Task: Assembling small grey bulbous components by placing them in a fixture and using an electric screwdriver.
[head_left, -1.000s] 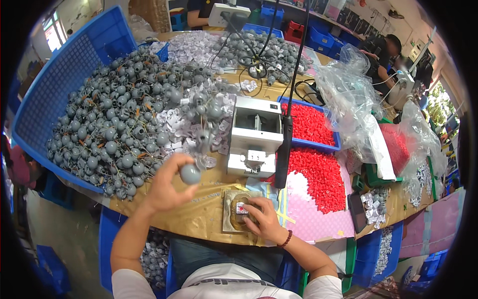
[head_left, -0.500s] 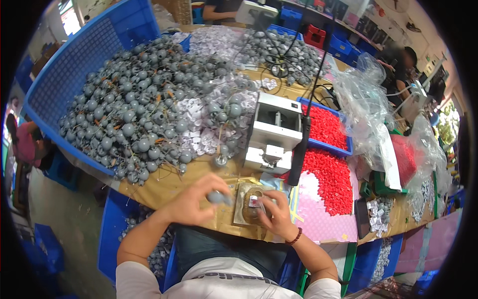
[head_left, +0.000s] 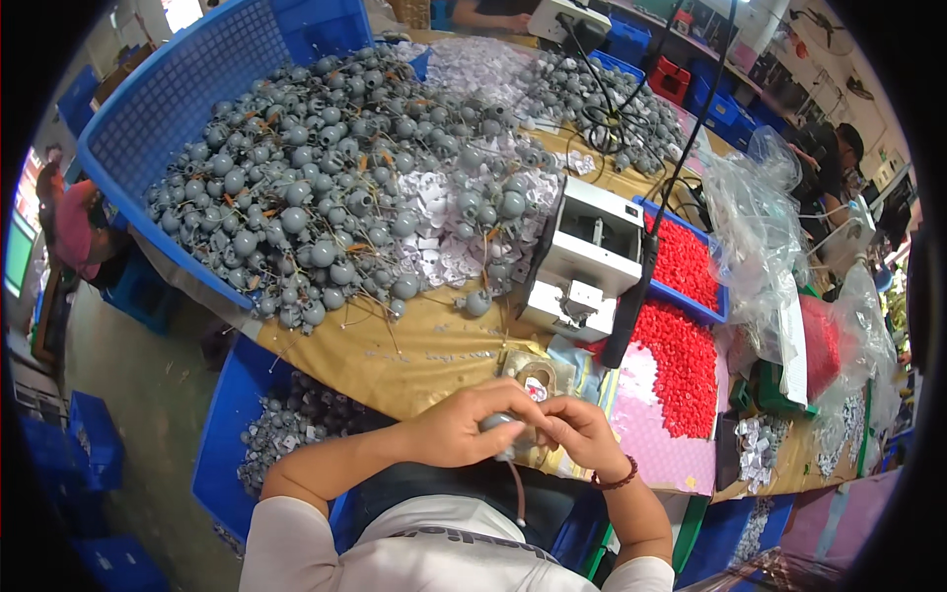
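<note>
My left hand [head_left: 466, 426] is closed around a round grey plastic part [head_left: 497, 422], with a thin brownish cord [head_left: 520, 491] hanging below it. Against its fingertips my right hand [head_left: 584, 432] is pinched; whatever lies between its fingers is hidden. Just beyond both hands, a squarish metal block [head_left: 548, 367] with a rounded hollow sits on the brown-covered table [head_left: 395, 357]. A small white and red piece [head_left: 536, 388] shows in the hollow, and my fingers partly cover the block's near side.
A large heap of grey round parts [head_left: 296, 192] spills from a blue basket [head_left: 178, 118] at the left. Beyond the block stands a white machine [head_left: 584, 261] beside a black rod [head_left: 631, 306]. Small red parts [head_left: 681, 370] lie rightward, near clear plastic bags [head_left: 745, 227].
My left hand has moved right with the grey part, and my right hand has left the block to meet it. The view has shifted, so the table appears further right.
</note>
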`<action>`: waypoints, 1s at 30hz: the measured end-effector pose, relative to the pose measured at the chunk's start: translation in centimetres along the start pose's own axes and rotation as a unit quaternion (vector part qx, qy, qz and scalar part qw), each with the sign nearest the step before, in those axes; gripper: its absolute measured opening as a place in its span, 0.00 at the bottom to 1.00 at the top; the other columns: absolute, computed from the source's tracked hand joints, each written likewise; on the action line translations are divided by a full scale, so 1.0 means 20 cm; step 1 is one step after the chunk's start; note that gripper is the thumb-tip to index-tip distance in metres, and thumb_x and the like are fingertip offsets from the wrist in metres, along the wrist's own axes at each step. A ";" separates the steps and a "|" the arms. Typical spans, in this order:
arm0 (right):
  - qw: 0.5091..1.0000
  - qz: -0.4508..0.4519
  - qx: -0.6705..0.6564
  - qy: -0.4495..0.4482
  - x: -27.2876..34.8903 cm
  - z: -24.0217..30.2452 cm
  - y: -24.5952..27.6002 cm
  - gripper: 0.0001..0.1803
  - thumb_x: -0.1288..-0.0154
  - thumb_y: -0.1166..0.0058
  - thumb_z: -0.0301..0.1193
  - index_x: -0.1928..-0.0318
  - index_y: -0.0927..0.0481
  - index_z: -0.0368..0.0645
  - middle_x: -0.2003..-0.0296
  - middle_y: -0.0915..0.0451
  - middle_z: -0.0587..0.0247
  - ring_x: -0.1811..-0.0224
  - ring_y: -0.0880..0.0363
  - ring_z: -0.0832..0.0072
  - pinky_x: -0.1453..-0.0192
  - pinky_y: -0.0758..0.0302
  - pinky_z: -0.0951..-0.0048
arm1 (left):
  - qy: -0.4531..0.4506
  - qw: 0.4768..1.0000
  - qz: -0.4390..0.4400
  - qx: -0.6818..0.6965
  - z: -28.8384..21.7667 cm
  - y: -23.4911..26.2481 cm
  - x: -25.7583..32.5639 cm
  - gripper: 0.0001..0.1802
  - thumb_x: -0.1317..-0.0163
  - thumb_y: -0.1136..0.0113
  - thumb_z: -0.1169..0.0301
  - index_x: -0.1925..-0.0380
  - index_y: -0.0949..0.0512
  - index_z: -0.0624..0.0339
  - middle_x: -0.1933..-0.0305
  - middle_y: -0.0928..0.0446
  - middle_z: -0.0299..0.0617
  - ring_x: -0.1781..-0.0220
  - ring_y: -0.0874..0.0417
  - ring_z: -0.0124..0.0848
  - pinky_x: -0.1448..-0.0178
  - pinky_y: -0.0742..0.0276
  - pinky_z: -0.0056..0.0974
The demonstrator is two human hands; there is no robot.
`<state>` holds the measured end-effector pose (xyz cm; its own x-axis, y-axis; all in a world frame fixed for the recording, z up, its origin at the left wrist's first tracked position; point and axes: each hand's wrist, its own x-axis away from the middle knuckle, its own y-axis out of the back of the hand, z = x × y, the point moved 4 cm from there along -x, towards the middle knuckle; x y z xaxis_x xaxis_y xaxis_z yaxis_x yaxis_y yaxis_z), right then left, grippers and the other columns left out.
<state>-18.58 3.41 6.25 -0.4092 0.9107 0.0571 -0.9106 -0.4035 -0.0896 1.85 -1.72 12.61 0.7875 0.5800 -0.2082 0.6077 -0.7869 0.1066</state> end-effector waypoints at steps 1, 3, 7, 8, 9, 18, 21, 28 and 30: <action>0.998 0.007 -0.040 -0.053 0.03 -0.01 0.01 0.16 0.25 0.43 0.26 0.40 0.22 0.36 0.61 0.17 0.66 0.62 0.20 0.83 0.58 0.23 0.79 | 0.002 0.999 -0.031 -0.021 0.02 0.00 0.01 0.13 0.37 0.42 0.80 0.52 0.19 0.61 0.50 0.21 0.44 0.46 0.20 0.37 0.39 0.26 0.39; 0.993 0.011 -0.032 -0.113 0.06 -0.03 0.04 0.17 0.26 0.40 0.26 0.41 0.21 0.35 0.64 0.18 0.70 0.66 0.23 0.87 0.62 0.25 0.82 | 0.007 0.996 -0.069 -0.060 0.10 -0.02 0.05 0.12 0.39 0.42 0.81 0.55 0.20 0.62 0.50 0.21 0.45 0.45 0.20 0.36 0.39 0.26 0.39; 0.991 -0.032 0.063 -0.110 0.09 -0.06 0.09 0.17 0.29 0.36 0.26 0.43 0.19 0.36 0.65 0.17 0.73 0.66 0.23 0.90 0.63 0.25 0.83 | 0.041 0.985 -0.132 -0.104 0.24 -0.04 0.09 0.10 0.41 0.40 0.81 0.59 0.21 0.62 0.53 0.20 0.46 0.48 0.19 0.39 0.42 0.24 0.40; 0.993 -0.052 0.035 -0.098 0.09 -0.09 0.09 0.16 0.29 0.36 0.25 0.43 0.19 0.35 0.65 0.17 0.73 0.66 0.23 0.90 0.62 0.25 0.83 | 0.056 0.982 -0.138 -0.112 0.29 -0.05 0.10 0.09 0.42 0.39 0.80 0.59 0.21 0.62 0.53 0.20 0.46 0.49 0.18 0.40 0.43 0.23 0.41; 0.992 -0.075 0.006 -0.102 0.10 -0.09 0.09 0.15 0.28 0.37 0.25 0.44 0.18 0.35 0.63 0.16 0.72 0.66 0.22 0.90 0.62 0.25 0.84 | 0.072 0.980 -0.142 -0.117 0.34 -0.08 0.12 0.09 0.42 0.39 0.79 0.60 0.22 0.62 0.54 0.20 0.47 0.51 0.18 0.42 0.44 0.23 0.41; 0.888 -0.123 0.423 0.130 -0.04 -0.08 0.10 0.09 0.30 0.38 0.24 0.52 0.16 0.36 0.62 0.11 0.58 0.70 0.17 0.82 0.66 0.21 0.76 | 0.020 0.952 -0.101 -0.287 0.38 -0.20 0.14 0.11 0.46 0.35 0.75 0.61 0.20 0.60 0.55 0.20 0.45 0.51 0.22 0.47 0.45 0.23 0.46; 0.921 -0.104 0.363 0.094 -0.04 -0.10 0.10 0.08 0.32 0.37 0.23 0.53 0.16 0.37 0.64 0.12 0.55 0.72 0.16 0.75 0.67 0.21 0.73 | 0.032 0.941 -0.112 -0.318 0.40 -0.16 0.16 0.11 0.47 0.34 0.76 0.61 0.19 0.60 0.56 0.20 0.45 0.52 0.22 0.46 0.47 0.23 0.45; 0.978 -0.098 0.179 -0.035 -0.06 -0.09 0.11 0.15 0.36 0.36 0.21 0.49 0.18 0.38 0.65 0.13 0.55 0.72 0.15 0.66 0.67 0.19 0.72 | 0.027 0.953 -0.063 -0.296 0.38 -0.19 0.12 0.10 0.45 0.34 0.74 0.62 0.18 0.60 0.57 0.19 0.42 0.54 0.21 0.44 0.49 0.22 0.45; 0.919 -0.102 0.371 0.084 -0.06 -0.08 0.10 0.17 0.39 0.36 0.21 0.48 0.18 0.39 0.63 0.14 0.56 0.70 0.15 0.65 0.67 0.18 0.70 | 0.008 0.961 -0.057 -0.272 0.37 -0.19 0.11 0.10 0.46 0.33 0.74 0.62 0.17 0.59 0.57 0.19 0.43 0.54 0.21 0.45 0.50 0.21 0.44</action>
<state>-19.78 1.64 4.46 -0.2683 0.9496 -0.1624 -0.7821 -0.1163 0.6123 0.46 1.07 4.63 0.7118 0.6621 -0.2345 0.6499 -0.4941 0.5775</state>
